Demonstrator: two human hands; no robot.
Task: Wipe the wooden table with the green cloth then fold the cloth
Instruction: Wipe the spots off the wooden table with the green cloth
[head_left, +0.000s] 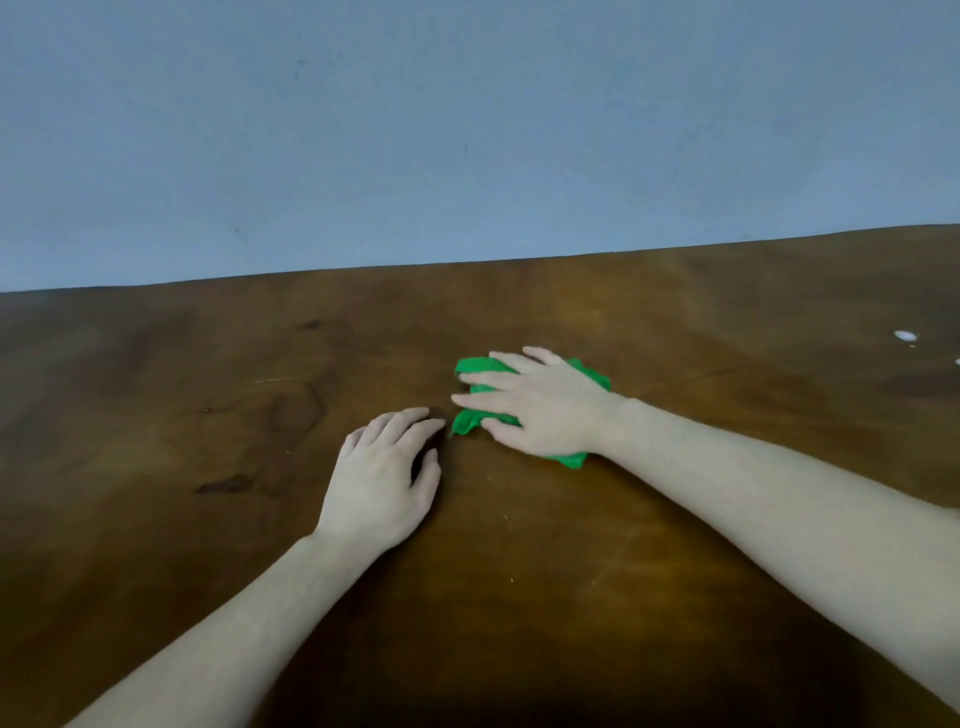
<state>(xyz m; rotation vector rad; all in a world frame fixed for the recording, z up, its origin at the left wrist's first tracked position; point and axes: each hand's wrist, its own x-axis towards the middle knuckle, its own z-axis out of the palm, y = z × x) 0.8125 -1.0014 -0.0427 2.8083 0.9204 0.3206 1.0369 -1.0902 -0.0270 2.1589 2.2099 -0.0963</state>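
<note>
Right hand (540, 405) lies flat, grip released, pressing the bunched green cloth (475, 370) beneath it.

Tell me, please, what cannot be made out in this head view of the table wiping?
- Most of the green cloth: covered by the right hand, so its shape is unclear.
- Left hand: palm side faces the wooden table, hidden.
- White spots near the right edge: too small to identify.
- Table's edges: cut off by the frame.

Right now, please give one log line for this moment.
step: wiping | right hand: flat on cloth | left hand: on table | cloth: bunched
</note>
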